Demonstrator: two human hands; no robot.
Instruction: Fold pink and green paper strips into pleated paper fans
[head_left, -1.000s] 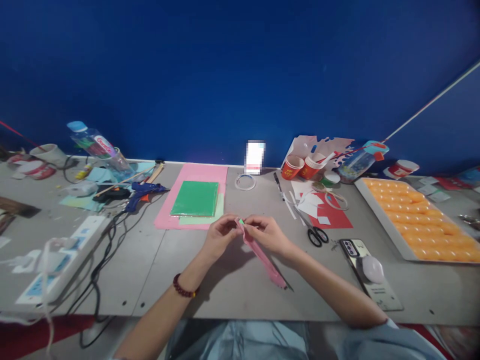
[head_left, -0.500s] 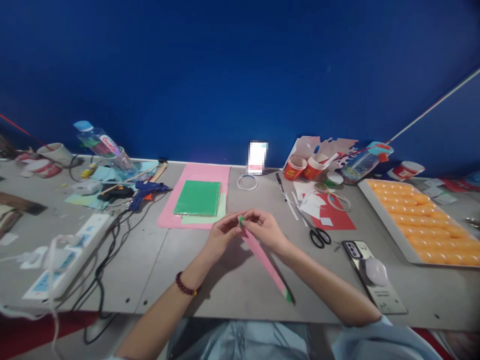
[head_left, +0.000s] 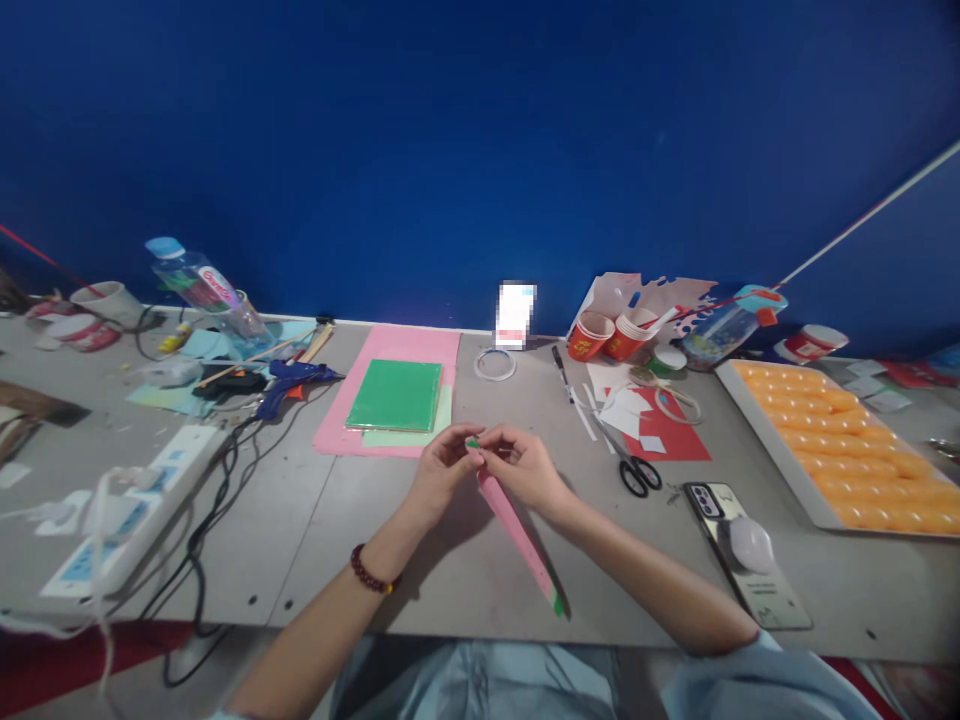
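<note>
A narrow pink paper strip [head_left: 519, 532] with green ends slants down toward the table's front edge. My left hand [head_left: 448, 472] and my right hand [head_left: 523, 468] meet at its upper green end, and the fingers of both are closed on it in a pinch. The fingertips partly cover that end. The lower green tip points toward me, just above or on the table; I cannot tell which. Behind my left hand lies a green square packet [head_left: 394, 396] on a pink sheet [head_left: 349, 415].
Black-handled scissors [head_left: 639, 475] and a phone [head_left: 746, 560] lie to the right, before a tray of orange balls [head_left: 862, 450]. Red paper cups [head_left: 591, 337] stand at the back. On the left are a blue glue gun [head_left: 294, 383], a power strip [head_left: 135, 515] and loose cables.
The strip's lower end has swung slightly left, toward my body. My fingers have shifted a little at the upper green end, which now shows less.
</note>
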